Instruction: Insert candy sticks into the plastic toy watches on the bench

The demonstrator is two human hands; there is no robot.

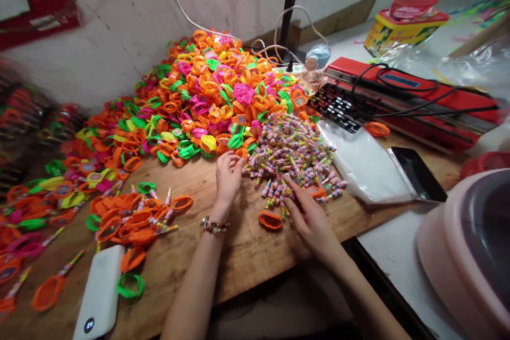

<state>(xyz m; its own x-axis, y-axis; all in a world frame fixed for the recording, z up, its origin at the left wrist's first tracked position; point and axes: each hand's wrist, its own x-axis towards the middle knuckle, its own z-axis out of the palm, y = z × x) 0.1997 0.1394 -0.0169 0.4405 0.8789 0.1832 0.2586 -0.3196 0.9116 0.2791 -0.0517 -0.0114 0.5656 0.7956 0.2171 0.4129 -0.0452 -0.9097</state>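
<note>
A big heap of orange, pink, green and yellow plastic toy bands (207, 95) covers the back of the wooden table (243, 249). In front of it lies a pile of small candy rolls (289, 151). My left hand (228, 176), with a bracelet on its wrist, rests at the left edge of the candy pile, fingers curled with their tips touching the rolls. My right hand (308, 218) lies with fingers stretched into the near edge of the candy pile. A single orange band (270, 220) sits on the wood between my hands.
A group of orange bands with candy rolls (137, 220) lies left. A white power bank (99, 297) sits near the front edge. Clear plastic bags (364, 164), a dark phone (422, 174), a red heat sealer (414, 101) and a pink round appliance (466, 255) stand right.
</note>
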